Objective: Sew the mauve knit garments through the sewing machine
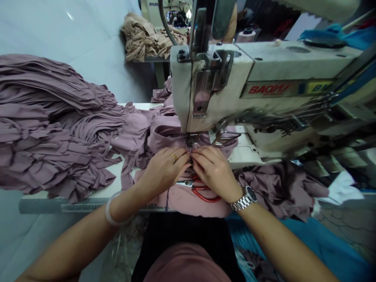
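A mauve piece of fabric [169, 132] lies under the presser foot [192, 138] of the white sewing machine [214, 98]. My left hand [166, 166], with a ring on one finger, pinches its near edge just left of the needle area. From the other side my right hand [216, 168] grips the same fabric, fingertips close to those of the left. Both thumbs are tucked low and the pinched edge is partly hidden. Below the hands, red-handled scissors [205, 194] rest on a pink cloth [188, 201].
Stacked mauve fabric pieces [58, 129] cover the table's left side. Darker crumpled fabric [279, 186] lies right of the machine, beside a white cloth [343, 190]. Beyond stand a second machine [151, 15] and a beige fabric pile [143, 37]. The table's front edge [44, 205] runs before me.
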A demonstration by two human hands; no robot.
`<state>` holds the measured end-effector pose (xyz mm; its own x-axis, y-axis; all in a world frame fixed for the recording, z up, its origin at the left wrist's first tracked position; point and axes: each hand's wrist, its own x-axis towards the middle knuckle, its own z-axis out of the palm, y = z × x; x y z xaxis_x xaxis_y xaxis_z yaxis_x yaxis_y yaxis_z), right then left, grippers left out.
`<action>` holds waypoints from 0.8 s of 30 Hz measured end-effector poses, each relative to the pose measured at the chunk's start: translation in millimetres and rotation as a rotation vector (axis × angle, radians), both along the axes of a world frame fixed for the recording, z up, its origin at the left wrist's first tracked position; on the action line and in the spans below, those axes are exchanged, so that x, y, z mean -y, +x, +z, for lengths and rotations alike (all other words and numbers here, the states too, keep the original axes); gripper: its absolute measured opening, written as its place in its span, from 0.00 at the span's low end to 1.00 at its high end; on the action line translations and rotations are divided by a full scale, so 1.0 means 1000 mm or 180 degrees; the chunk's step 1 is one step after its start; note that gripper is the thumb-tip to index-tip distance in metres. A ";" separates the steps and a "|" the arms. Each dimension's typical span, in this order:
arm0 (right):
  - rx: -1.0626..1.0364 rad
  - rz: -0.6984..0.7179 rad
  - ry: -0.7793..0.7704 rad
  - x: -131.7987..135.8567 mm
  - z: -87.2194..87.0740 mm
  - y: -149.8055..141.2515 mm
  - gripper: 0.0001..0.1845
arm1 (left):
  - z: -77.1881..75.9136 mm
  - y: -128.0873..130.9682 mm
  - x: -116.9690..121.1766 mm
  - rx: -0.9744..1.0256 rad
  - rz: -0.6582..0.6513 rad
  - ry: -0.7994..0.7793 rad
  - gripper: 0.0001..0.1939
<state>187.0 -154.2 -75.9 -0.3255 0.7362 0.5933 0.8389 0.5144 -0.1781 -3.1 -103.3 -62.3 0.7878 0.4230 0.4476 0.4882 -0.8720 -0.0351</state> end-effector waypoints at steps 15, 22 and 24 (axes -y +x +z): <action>0.0008 -0.0228 -0.0266 -0.021 0.003 0.008 0.12 | -0.003 -0.002 -0.006 0.0140 0.0060 -0.0055 0.17; 0.0379 -0.0142 -0.0176 -0.011 0.005 0.009 0.16 | -0.003 0.000 -0.004 0.0041 0.0143 -0.0044 0.18; 0.0452 -0.0094 -0.0157 -0.009 0.006 0.010 0.17 | -0.002 0.001 -0.005 0.0019 0.0148 0.0014 0.18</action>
<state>197.2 -145.4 -70.0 -0.3813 0.7738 0.5057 0.8721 0.4826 -0.0810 -2.4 -98.6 -64.0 0.7647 0.4571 0.4541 0.5284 -0.8483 -0.0359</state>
